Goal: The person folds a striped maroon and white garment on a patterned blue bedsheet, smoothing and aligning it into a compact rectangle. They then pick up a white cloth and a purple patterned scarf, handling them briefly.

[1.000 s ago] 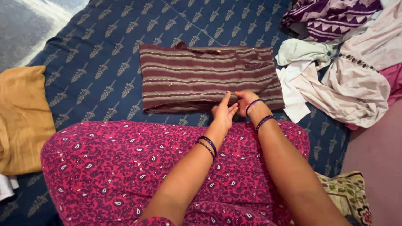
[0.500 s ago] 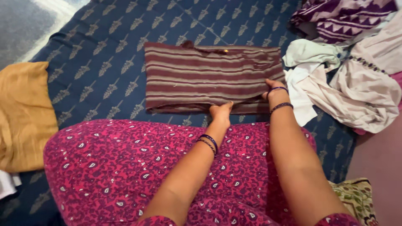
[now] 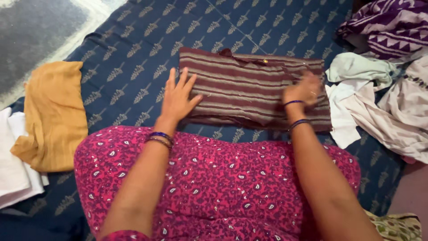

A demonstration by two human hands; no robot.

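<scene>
We see a dark blue sheet (image 3: pixel 133 58) with small leaf shapes printed all over it, spread out like a bed or mat. At the top left there is a bit of grey floor (image 3: pixel 35 31).

In the middle of the sheet lies a folded striped cloth (image 3: pixel 249 87). It is dark red with thin pale lines, and it lies flat in a neat block.

The left hand (image 3: pixel 177 99) is open, with its fingers spread wide. It rests flat at the left end of the striped cloth, partly on the cloth and partly on the sheet. The right hand (image 3: pixel 304 89) lies on the right part of the striped cloth. It looks blurry, so we cannot tell if it is flat or pinching the cloth. Both wrists wear dark bangles.

Below the hands we see the person's lap in a pink dress (image 3: pixel 214 183) with small dots and shapes.

On the left lies a folded yellow cloth (image 3: pixel 53 116), and next to it some white cloth (image 3: pixel 13 165). On the right there is a messy pile of pale clothes (image 3: pixel 383 107), just beside the striped cloth. Above that pile sits a purple cloth with white zigzags (image 3: pixel 392 27).
</scene>
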